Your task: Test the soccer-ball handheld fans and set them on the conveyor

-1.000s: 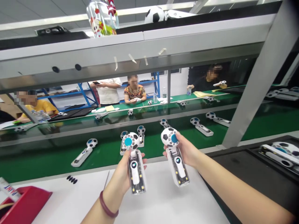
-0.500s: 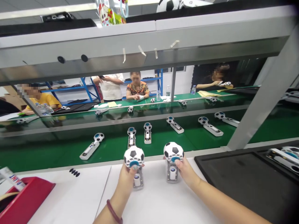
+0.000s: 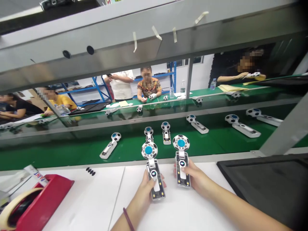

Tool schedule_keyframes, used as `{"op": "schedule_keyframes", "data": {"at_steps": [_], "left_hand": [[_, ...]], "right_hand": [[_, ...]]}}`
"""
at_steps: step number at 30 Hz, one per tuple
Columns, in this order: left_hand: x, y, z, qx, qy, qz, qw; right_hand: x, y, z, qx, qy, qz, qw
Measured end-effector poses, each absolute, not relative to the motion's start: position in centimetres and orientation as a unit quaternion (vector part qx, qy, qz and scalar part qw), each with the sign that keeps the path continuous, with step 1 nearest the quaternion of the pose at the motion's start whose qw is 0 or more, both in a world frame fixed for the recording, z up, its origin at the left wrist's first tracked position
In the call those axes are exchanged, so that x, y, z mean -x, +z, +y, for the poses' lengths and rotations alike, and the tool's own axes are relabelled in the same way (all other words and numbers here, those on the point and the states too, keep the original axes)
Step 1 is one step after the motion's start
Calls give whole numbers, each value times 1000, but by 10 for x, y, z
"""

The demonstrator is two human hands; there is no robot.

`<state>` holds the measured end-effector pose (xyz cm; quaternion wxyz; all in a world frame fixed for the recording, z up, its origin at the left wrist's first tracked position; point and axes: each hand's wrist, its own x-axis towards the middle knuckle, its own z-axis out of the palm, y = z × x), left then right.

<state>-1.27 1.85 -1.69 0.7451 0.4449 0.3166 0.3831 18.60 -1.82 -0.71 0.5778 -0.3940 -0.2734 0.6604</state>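
Observation:
My left hand is closed round the clear-cased handle of a soccer-patterned device, its thumb on the front beside a small lit round display. Just right of it, my right hand grips a second soccer-patterned device, thumb on the white strip under its lit display. Both devices stand upright with blue discs facing me, over the white worktop. Behind them, several similar devices, one of them a device near the middle, lie on the green conveyor.
A red tape dispenser stands at the left, near several black ovals. At the right lies a black tray. A metal shelf frame crosses above the conveyor. Across it, people sit or stand at a green bench.
Both devices have been turned upright so their fronts and lit displays show. My thumbs have moved from the ball heads down to the handles. The view has shifted, moving the conveyor devices rightward.

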Motion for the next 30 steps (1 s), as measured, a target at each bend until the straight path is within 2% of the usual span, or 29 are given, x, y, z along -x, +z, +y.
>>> {"op": "schedule_keyframes", "data": {"at_steps": [7, 30], "left_hand": [[16, -16, 20, -439, 346, 330, 761], [15, -4, 17, -426, 358, 342, 757]], "right_hand": [[-185, -11, -18, 403, 643, -299, 578], [-185, -16, -18, 393, 647, -306, 577]]}}
